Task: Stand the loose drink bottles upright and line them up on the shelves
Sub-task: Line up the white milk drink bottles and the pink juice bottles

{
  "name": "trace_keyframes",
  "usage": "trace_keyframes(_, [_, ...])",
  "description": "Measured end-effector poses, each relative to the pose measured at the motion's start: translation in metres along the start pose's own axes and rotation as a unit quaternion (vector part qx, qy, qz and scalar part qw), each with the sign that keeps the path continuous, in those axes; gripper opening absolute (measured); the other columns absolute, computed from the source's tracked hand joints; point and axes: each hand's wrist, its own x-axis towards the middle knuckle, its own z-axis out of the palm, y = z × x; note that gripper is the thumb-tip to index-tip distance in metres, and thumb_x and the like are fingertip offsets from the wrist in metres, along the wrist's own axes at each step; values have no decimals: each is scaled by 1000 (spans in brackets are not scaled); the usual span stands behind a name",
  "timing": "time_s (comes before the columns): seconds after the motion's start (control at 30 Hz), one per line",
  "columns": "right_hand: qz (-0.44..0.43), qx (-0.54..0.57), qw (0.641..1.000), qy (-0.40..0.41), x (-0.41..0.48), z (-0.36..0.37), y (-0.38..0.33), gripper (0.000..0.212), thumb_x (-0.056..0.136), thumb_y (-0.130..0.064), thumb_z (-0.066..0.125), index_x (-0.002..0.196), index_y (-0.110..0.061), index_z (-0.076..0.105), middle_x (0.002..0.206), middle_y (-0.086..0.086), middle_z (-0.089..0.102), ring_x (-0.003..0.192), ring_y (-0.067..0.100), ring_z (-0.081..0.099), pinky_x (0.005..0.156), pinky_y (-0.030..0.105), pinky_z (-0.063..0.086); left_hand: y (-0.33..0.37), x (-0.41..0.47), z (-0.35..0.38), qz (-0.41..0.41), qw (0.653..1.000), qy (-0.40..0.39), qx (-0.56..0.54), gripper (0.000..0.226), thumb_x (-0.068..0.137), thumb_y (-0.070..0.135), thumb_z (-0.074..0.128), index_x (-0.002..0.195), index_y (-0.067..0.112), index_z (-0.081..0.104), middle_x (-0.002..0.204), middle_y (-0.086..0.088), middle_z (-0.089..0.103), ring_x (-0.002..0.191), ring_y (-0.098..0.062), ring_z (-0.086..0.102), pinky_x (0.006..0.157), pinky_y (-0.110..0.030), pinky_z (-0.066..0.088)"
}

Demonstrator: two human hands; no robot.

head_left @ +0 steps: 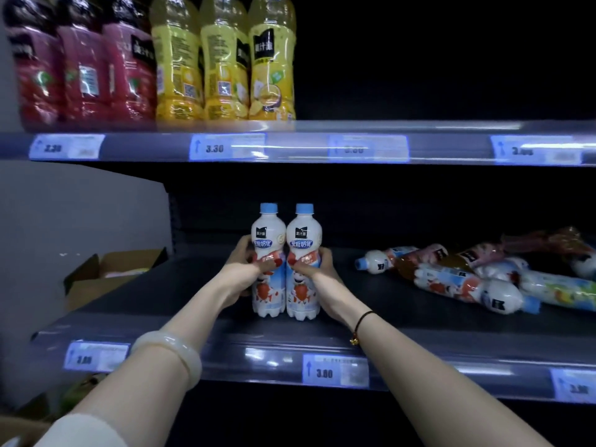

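Left hand: the left hand point(240, 269) is wrapped around the waist of the left white bottle point(268, 262), fingers curled behind it and thumb across the label; a pale bangle point(171, 353) sits on that forearm.
Right hand: the right hand point(317, 267) is closed the same way on the right white bottle point(303, 262); a thin dark cord bracelet point(361, 324) with a small gold charm circles the wrist.
Held bottles: two milky-white drinks with light blue caps and strawberry labels, both upright, side by side and touching, their bases on the lower shelf point(161, 304) near its front edge.
Loose bottles: a heap of loose bottles point(477, 275) lies on its side at the right of the same shelf, well apart from the upright pair; most are white with blue caps, a few are pinkish or amber, some overlapping.
Upper shelf: a row of red juice bottles point(84, 66) at the left, then yellow juice bottles point(222, 59) just beside them, all upright and close together.
Price strips: blue-edged price tags point(335, 371) run along both shelf fronts; the nearest reads 3.80, the one above reads 3.30.
Off to the left: an open cardboard box point(106, 272) stands beyond the shelf end, against a grey wall.
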Motion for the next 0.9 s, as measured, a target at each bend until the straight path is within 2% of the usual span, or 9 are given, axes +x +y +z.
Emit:
trace_keyframes(0.13, [3,6,1000,-29,10,14,3,49,87,-19,67,128,-22,39,119,4,61,105,19,62,88,35,53,-8,8,-19,-7,1000,5,2,55,78,25,75,122,32,43,118,2,61,104,-24,61,89,-55,48])
trace_keyframes(0.2, [-1,-18,1000,-21,14,18,5,49,86,-24,68,128,-23,43,125,6,59,110,21,61,94,39,51,-12,11,-24,1,1000,8,-6,55,80,24,74,124,29,42,117,1,62,99,-20,62,80,-47,52])
trace_keyframes(0.3, [0,-20,1000,-18,15,22,1,46,88,-22,66,129,-20,44,117,1,62,107,19,61,93,37,50,-13,13,-24,15,1000,13,-17,56,82,19,71,129,22,41,111,1,61,93,-15,62,63,-30,48])
trace_keyframes(0.5, [1,-41,999,-9,10,23,-3,42,89,-20,64,127,-19,46,116,1,62,98,14,61,86,31,48,-18,15,-21,29,999,20,-24,57,82,18,71,131,22,42,114,-2,63,104,-22,62,67,-26,48])
trace_keyframes(0.57, [-4,-76,997,-4,7,21,-5,48,89,-22,65,132,-18,44,120,1,61,100,13,59,86,28,46,-18,13,-13,70,995,74,-15,65,78,15,74,133,20,42,112,2,62,112,-22,59,76,-26,51])
trace_keyframes(0.63, [-7,-102,995,3,4,15,-5,59,88,-22,66,139,-16,38,126,3,56,110,16,56,88,26,45,-14,9,0,139,971,194,28,83,65,23,76,138,18,37,126,-3,53,121,-22,51,95,-35,48])
trace_keyframes(0.73, [-2,-133,990,42,1,-2,-6,61,90,-21,64,142,-8,35,129,12,54,117,21,54,77,11,43,0,-9,33,271,904,309,115,67,60,19,66,124,8,47,123,-12,48,115,-27,46,98,-39,41])
trace_keyframes(0.8, [-29,-160,982,92,-2,-25,-11,42,92,-11,59,130,2,47,115,17,59,102,22,56,66,6,41,14,-19,68,348,885,280,130,47,66,13,65,110,6,53,109,-11,53,103,-24,50,91,-33,43])
trace_keyframes(0.9, [-66,-234,959,145,-12,-81,-23,24,92,3,50,114,8,57,97,13,59,92,23,54,68,10,41,24,-17,126,351,919,132,126,29,69,12,58,98,10,58,93,-4,55,87,-18,54,82,-30,45])
